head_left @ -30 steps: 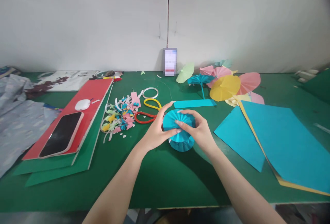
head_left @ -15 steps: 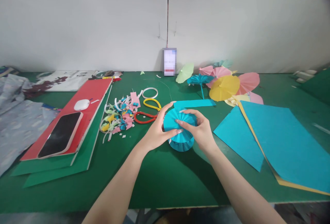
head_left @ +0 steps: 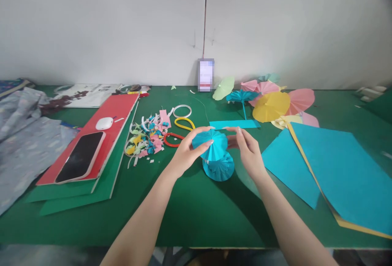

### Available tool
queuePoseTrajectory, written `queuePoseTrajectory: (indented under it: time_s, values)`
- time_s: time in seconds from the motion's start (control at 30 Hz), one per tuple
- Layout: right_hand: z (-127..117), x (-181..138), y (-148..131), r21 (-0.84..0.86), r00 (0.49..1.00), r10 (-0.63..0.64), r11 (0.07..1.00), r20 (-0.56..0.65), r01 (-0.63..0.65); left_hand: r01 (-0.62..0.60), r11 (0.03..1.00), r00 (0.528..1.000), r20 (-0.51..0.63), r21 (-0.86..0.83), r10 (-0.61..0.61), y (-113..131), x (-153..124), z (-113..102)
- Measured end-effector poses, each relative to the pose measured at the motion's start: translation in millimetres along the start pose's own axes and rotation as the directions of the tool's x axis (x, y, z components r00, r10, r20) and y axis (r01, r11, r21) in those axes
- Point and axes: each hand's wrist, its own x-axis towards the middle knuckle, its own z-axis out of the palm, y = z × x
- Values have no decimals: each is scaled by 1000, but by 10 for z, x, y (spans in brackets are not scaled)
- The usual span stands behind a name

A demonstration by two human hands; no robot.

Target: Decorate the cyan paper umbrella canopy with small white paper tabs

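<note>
Right hand (head_left: 252, 155) sits farther right than before; its thumb, earlier on the face of the upper blue disc (head_left: 211, 147), is now off it. Lower blue disc (head_left: 219, 168) shows more of its pleated face, slightly right of the upper.

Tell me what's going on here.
A person's left hand pinches a pleated blue paper disc over a green table; the right hand is at its other edge, though its grip is unclear. A second blue disc shows just below it in view. Paper scraps lie to the left, paper umbrellas farther back.
</note>
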Motion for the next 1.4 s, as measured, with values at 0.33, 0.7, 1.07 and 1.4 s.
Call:
queuePoseTrajectory:
  time_s: [0.33, 0.7, 1.07, 1.4]
  values:
    - [69, -72, -5, -83, 971, -120, 987, 204, 140, 106, 960, 987, 141, -260, -71, -66, 1, -53]
    - [83, -41, -10, 70, 964, 116, 988, 240, -136, 115, 977, 991, -95, 179, -99, -32, 22, -184]
    - [33, -55, -139, -233, 967, 113, 971, 228, -59, 306, 886, 943, -235, 349, -234, -67, -533, -260]
    - [-81, -805, 282, -688, 917, -111, 628, 382, 363, 451, 802, 891, -245, 393, -381, -143, -1070, -229]
